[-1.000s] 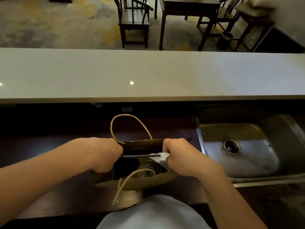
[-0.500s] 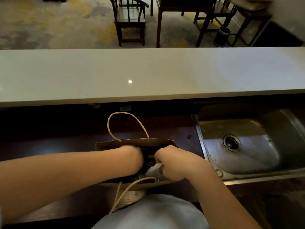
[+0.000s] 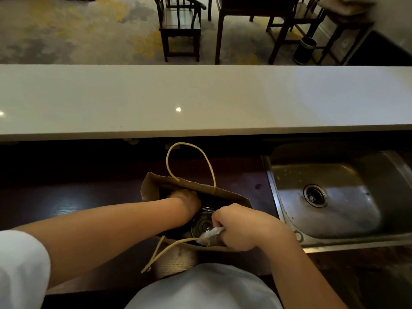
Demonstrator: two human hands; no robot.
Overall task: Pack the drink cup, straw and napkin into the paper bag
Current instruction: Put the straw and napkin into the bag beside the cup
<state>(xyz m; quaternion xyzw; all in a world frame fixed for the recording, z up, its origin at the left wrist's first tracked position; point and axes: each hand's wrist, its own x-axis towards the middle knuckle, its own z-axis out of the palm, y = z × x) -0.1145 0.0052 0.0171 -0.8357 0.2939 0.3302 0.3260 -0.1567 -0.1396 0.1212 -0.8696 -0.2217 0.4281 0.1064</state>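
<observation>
We stand behind a café or restaurant service counter.
A long pale counter (image 3: 200,97), steel sink (image 3: 334,197) beneath, dark wooden chairs (image 3: 179,27) and table (image 3: 256,5) beyond.

Pale raised bar top (image 3: 200,97) spans the full width; two small ceiling-light reflections on it. Below its near edge, a dark wood table (image 3: 78,197) in shadow. Right of that, set flush, a steel sink (image 3: 334,197) with round drain (image 3: 314,195), water spots on the basin. Beyond the bar top: patterned grey-yellow carpet (image 3: 78,30), dark wooden chair (image 3: 179,25), dark dining table (image 3: 256,10), small black waste bin (image 3: 305,50). Room dim overall.
</observation>
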